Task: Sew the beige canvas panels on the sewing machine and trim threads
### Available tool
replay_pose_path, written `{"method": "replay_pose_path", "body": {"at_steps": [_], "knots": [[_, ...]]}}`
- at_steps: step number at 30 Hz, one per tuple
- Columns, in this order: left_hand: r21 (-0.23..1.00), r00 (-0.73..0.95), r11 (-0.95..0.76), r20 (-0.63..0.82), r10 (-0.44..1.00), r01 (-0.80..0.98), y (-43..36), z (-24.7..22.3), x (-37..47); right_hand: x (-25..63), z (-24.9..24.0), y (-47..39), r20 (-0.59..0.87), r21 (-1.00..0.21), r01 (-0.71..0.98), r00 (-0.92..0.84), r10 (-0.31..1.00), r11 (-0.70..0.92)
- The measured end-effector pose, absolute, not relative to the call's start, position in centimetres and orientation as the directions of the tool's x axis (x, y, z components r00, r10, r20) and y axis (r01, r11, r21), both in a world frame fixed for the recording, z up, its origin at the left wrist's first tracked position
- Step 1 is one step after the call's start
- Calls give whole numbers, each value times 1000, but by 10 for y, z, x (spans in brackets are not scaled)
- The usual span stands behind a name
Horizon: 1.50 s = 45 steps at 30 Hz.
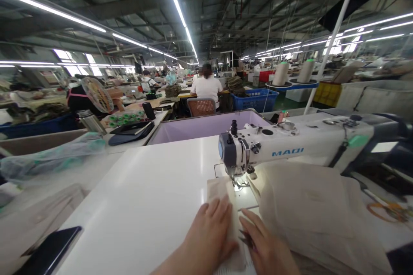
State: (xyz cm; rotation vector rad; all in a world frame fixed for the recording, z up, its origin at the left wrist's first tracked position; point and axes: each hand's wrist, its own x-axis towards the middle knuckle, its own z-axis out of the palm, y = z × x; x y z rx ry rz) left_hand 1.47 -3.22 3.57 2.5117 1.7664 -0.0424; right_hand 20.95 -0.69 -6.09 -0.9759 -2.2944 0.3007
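White surface [138,193] across the lower middle of the frame, with a busy sewing hall beyond. At centre right, a sewing machine [309,146], its head close ahead of the hands. Bulky beige fabric [303,202] heaped under the machine's arm at right, crowding the space beside the right hand [269,247]. Farther right, orange-handled scissors [387,211]; in the lower left corner, a dark phone [51,249]; at left, a filmy plastic bag [54,159] and, above it, a steel flask [91,121]. Behind the surface, a purple-sided bin [200,128], then a seated person [206,88] in white, seen from behind. Two thread cones [280,74] at upper right.

Left hand [209,230] palm down, fingers forward and pressing on a pale cloth strip [217,187], just left of the presser foot [240,184] and running toward the lower edge. Right hand just beside, slightly apart from the left, fingers closed around a small dark tool [247,239], too blurred to identify.
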Motion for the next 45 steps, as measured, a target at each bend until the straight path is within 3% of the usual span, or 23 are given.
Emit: {"method": "replay_pose_path", "body": {"at_steps": [3,5,9,13,15,25,30,38,45], "knots": [[62,342,-338,-283,896,939,-47,46,28,210,-55,-8,426,-436,551,-569,703,711],[60,345,-345,-333,878,937,-52,45,32,212,-49,-7,393,-422,550,-606,691,721],[88,316,-304,-221,923,949,-54,40,28,216,-38,-6,351,-417,537,-649,675,733],[-44,77,-82,-112,991,996,-43,39,18,218,-31,-9,365,-448,549,-608,705,705],[-91,34,-36,-33,999,995,-35,37,12,218,-29,-11,364,-462,555,-593,718,692],[-158,237,-222,80,968,962,-12,40,-2,220,-10,-13,212,-530,625,-556,803,573],[-94,362,-350,190,913,932,8,27,7,222,-4,-14,173,-546,646,-536,826,534],[29,466,-473,135,875,880,11,11,3,217,-4,-6,168,-448,725,-506,846,523],[23,485,-494,151,861,869,4,16,1,211,3,-6,171,-434,714,-533,829,549]]}}
